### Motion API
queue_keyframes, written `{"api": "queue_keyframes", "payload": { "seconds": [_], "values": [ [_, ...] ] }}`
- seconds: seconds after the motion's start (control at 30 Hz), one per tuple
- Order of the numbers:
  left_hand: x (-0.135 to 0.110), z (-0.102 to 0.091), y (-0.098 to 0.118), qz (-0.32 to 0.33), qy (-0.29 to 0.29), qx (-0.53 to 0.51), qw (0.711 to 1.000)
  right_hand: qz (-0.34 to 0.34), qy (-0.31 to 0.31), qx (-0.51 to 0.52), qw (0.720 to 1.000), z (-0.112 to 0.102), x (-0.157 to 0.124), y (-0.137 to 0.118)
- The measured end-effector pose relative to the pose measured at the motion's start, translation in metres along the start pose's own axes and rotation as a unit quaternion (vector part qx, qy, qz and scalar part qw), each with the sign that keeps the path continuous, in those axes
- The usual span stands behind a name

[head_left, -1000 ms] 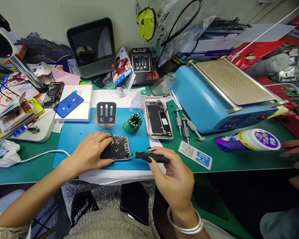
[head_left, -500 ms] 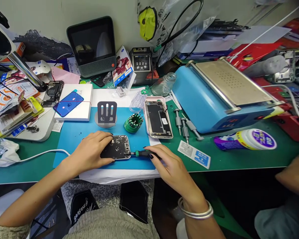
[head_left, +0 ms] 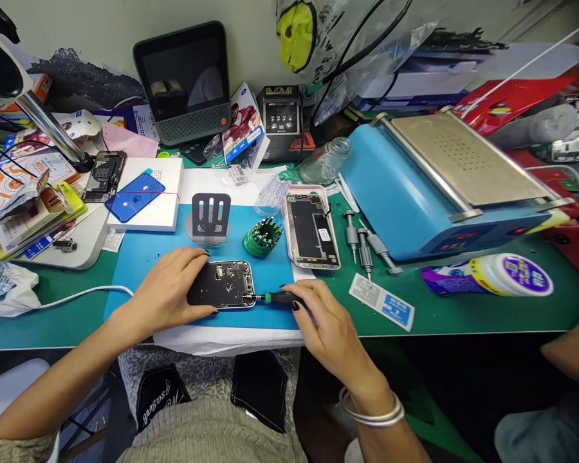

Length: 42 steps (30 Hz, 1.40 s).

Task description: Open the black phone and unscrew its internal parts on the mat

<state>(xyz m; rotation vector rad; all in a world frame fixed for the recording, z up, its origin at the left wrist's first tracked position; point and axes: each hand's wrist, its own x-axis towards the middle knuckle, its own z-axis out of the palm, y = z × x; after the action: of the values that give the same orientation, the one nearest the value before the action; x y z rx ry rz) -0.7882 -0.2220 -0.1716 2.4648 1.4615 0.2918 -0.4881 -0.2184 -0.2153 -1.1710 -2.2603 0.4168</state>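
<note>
On the blue mat lies a phone part with a black plate and a silver frame. My left hand grips its left end, thumb along the near edge and fingers along the far edge. In my right hand is a black and green screwdriver, held nearly level. Its tip meets the right end of the phone part, near the lower corner. Just behind stands a green round holder full of screwdriver bits. An opened phone in a pink frame lies to its right.
A grey slotted stand is behind the phone part. Several small screwdrivers and a blue-white card lie right. Beyond are a blue heating machine and a tub. Another person's arm shows at far right.
The view has shifted slightly. My left hand has slid a little left along the phone part, uncovering more of its plate. The screwdriver tip stays at the same corner.
</note>
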Motion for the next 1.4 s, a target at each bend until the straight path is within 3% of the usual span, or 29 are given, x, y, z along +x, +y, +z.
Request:
{"api": "queue_keyframes", "payload": {
  "seconds": [0.27, 0.47, 0.83, 1.2, 1.4],
  "values": [
    [-0.032, -0.024, -0.024, -0.031, -0.012, 0.046, 0.998, -0.035, 0.004, -0.077, 0.996, 0.008, -0.005, 0.001],
    [-0.05, -0.021, -0.035, -0.046, -0.009, 0.04, 0.998, -0.045, 0.012, -0.12, 0.992, 0.011, -0.009, 0.002],
    [-0.05, -0.012, -0.041, -0.047, 0.013, 0.002, 0.999, -0.07, 0.008, -0.12, 0.99, 0.01, -0.005, 0.0],
    [-0.051, -0.011, -0.04, -0.041, 0.024, -0.001, 0.999, -0.037, 0.029, -0.05, 0.998, 0.005, -0.015, 0.004],
    [-0.037, -0.014, -0.025, -0.024, 0.03, -0.034, 0.999, -0.032, 0.066, -0.027, 0.997, 0.003, -0.01, -0.006]
  ]
}}
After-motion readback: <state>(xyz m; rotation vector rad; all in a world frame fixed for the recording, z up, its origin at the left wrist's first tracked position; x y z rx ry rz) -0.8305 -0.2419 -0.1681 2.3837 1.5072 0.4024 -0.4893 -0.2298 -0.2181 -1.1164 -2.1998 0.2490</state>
